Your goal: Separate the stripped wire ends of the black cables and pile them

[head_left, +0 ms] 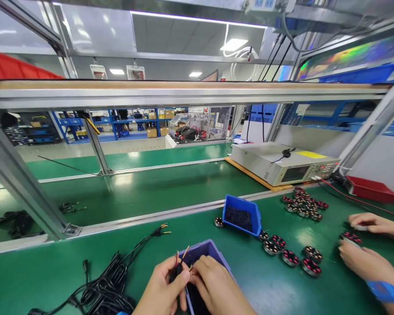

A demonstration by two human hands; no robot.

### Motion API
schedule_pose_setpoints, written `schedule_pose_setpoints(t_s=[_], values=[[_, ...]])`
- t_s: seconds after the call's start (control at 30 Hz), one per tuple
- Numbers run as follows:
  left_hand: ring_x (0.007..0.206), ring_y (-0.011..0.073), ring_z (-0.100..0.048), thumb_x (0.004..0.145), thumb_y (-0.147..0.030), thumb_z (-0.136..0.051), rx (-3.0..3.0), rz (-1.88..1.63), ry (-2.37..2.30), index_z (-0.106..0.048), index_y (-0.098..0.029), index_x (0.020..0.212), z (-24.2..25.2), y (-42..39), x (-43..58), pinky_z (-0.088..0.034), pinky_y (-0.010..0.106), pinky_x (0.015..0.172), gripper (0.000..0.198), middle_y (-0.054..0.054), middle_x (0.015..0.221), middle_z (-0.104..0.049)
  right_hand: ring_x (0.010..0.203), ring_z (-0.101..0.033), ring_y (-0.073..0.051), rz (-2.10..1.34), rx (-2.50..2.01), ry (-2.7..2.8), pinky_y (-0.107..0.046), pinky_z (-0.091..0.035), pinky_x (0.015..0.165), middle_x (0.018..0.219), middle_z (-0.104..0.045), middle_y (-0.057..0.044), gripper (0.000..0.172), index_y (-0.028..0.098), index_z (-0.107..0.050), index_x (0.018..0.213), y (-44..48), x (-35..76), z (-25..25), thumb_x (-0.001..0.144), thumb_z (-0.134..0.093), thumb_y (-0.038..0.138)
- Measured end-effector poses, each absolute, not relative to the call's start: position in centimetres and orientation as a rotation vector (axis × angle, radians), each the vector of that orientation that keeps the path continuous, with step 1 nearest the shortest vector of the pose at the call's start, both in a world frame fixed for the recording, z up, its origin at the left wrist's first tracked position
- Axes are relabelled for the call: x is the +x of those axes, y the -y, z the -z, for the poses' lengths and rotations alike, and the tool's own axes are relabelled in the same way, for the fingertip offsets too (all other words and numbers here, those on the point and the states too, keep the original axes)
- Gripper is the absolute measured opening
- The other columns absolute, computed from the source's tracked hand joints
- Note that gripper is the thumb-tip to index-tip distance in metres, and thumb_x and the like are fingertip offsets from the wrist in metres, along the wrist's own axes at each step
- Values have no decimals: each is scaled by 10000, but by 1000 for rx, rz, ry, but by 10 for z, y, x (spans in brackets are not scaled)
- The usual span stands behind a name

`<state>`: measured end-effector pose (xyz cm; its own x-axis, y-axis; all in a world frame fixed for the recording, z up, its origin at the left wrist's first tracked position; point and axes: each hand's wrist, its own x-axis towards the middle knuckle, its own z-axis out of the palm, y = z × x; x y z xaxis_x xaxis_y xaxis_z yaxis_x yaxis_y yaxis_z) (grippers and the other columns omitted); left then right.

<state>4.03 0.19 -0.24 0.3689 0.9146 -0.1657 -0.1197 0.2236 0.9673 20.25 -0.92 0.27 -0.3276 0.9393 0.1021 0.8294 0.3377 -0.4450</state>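
My left hand (162,288) pinches a black cable end (179,264) with red, yellow and black stripped wires sticking up, just over a purple bin (206,250). My right hand (216,286) has its fingers curled next to it, touching the same wire ends above the bin's dark contents. Both hands sit at the near edge of the green mat (118,253). A tangle of black cables (105,291) lies to the left of my left hand.
A blue bin (242,214) stands behind, with several small round motors (290,256) scattered right of it and a further cluster of motors (304,205). Another person's hands (364,258) handle a motor at the right. A beige instrument (282,164) and a red tray (371,189) sit behind.
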Motion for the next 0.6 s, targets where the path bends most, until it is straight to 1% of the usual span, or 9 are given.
schedule_pose_setpoints(t_s=[0.07, 0.1, 0.23, 0.33, 0.4, 0.53, 0.6], values=[[293, 18, -323, 700, -680, -732, 1098, -899, -947, -578, -172, 763, -4, -1, 37, -151, 143, 325, 534, -117, 398, -444, 836, -701, -206, -461, -1530, 2228, -248, -492, 735, 904, -716, -62, 204, 176, -679, 888, 11, 193, 8, 921, -525, 46], [298, 14, -298, 699, -682, -730, 1090, -924, -966, -578, -172, 765, -8, -1, 36, -149, 147, 333, 536, -124, 387, -431, 826, -708, -203, -476, -1493, 2208, -241, -497, 719, 910, -715, -65, 207, 178, -674, 910, 11, 187, 12, 924, -514, 46], [305, 28, -293, 674, -690, -737, 1043, -1000, -1039, -563, -182, 758, -24, 0, 31, -134, 167, 343, 544, -119, 378, -438, 785, -719, -191, -476, -1349, 2077, -227, -507, 668, 900, -711, -58, 228, 201, -658, 944, 8, 171, 19, 951, -464, 82], [298, 41, -298, 702, -638, -740, 1024, -1014, -1064, -566, -181, 785, -31, 0, 27, -134, 179, 346, 496, -109, 367, -455, 802, -715, -199, -494, -1242, 1952, -245, -522, 693, 895, -711, -49, 223, 231, -661, 902, 3, 172, 14, 993, -460, 201], [296, 44, -309, 708, -620, -742, 1024, -1004, -1059, -574, -174, 808, -31, 0, 25, -140, 184, 348, 487, -98, 379, -479, 783, -708, -194, -593, -1158, 1844, -244, -539, 693, 884, -713, -39, 243, 245, -671, 878, 1, 179, 10, 1005, -476, 314], [307, 44, -330, 679, -672, -737, 1055, -950, -1011, -537, -186, 770, -24, 0, 24, -142, 182, 349, 534, -95, 412, -481, 588, -669, -161, -849, -1109, 1541, -221, -553, 575, 797, -714, -28, 296, 231, -701, 923, 6, 191, 3, 965, -546, 480], [297, 38, -284, 689, -708, -705, 1080, -912, -996, -510, -199, 770, -19, 0, 24, -126, 185, 347, 552, -109, 402, -459, 556, -658, -154, -890, -1109, 1430, -223, -566, 582, 762, -708, -26, 319, 218, -715, 936, 9, 193, 1, 933, -593, 513]])
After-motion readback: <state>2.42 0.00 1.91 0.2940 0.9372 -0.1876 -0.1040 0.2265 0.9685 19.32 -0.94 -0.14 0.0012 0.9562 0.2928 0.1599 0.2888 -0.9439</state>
